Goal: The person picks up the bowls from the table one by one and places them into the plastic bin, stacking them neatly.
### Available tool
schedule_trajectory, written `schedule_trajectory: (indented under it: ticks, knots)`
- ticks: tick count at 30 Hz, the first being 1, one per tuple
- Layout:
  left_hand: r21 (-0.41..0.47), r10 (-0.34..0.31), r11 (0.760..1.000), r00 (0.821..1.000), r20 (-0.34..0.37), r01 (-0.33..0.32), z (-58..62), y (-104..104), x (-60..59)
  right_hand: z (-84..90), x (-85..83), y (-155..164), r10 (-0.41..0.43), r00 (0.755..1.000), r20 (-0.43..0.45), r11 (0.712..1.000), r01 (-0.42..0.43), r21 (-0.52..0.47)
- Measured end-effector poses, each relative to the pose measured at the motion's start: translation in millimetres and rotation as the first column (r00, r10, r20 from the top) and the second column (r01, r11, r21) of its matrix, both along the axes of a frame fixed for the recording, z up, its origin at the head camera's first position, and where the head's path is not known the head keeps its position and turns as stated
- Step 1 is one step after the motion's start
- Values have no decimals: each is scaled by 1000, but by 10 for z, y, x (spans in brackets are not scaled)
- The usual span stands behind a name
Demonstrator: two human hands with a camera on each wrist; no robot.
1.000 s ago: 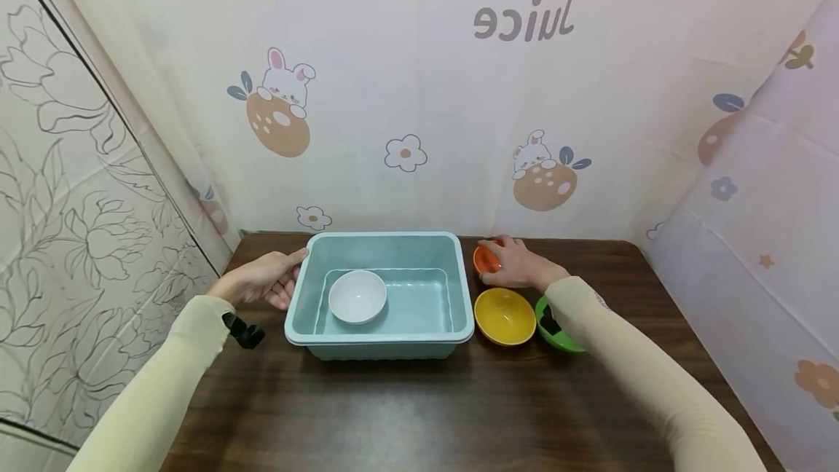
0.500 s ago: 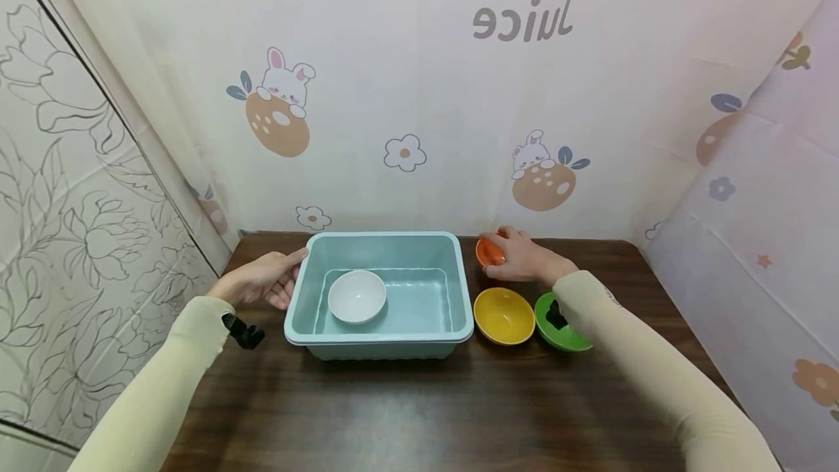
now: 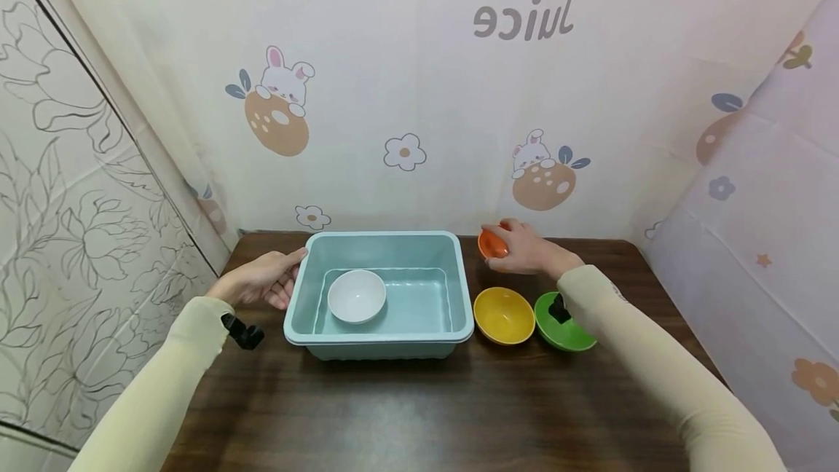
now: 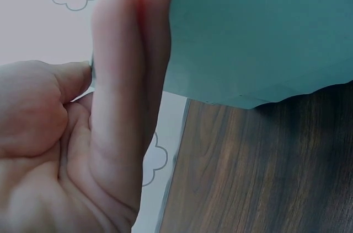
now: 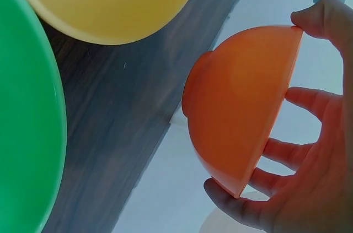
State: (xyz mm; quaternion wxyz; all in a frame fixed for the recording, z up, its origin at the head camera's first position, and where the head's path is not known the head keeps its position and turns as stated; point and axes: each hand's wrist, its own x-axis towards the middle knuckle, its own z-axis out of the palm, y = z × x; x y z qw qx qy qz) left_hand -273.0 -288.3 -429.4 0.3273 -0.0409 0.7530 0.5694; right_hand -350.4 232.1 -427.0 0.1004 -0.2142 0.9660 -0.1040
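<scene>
On the dark wooden counter point(image 3: 419, 414): left hand steadies the tub, right hand holds an orange bowl off the surface.

At the left, the left hand point(image 3: 258, 279) lays straight, closed-together fingers point(image 4: 129, 68) flat against the outer side wall of the pale blue rectangular plastic tub point(image 3: 380, 333), apparently to keep it from sliding; its thumb is mostly hidden in the wrist view. Inside the tub sits a small white round bowl point(image 3: 357, 296), left of centre. Just right of the tub rest a yellow plastic bowl point(image 3: 503, 315) and a green plastic bowl point(image 3: 564, 326), the green one partly covered by the sleeve. Behind them the right hand point(image 3: 527, 252) grips the small orange plastic bowl point(image 5: 237, 106) by its rim, thumb opposite curled fingers, tilted on edge and clear of the counter. Its inside cannot be seen.
</scene>
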Motion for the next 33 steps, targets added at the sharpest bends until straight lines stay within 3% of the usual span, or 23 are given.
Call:
schedule_trajectory:
  ticks: [21, 33]
  knots:
    - [5, -29, 1000, 1000, 1, 29, 27, 6, -7, 455, -10, -47, 67, 994, -84, 997, -70, -35]
    - [-3, -6, 1000, 1000, 13, 6, 37, 19, -7, 742, 45, -195, 120, 982, -147, 992, -125, -24]
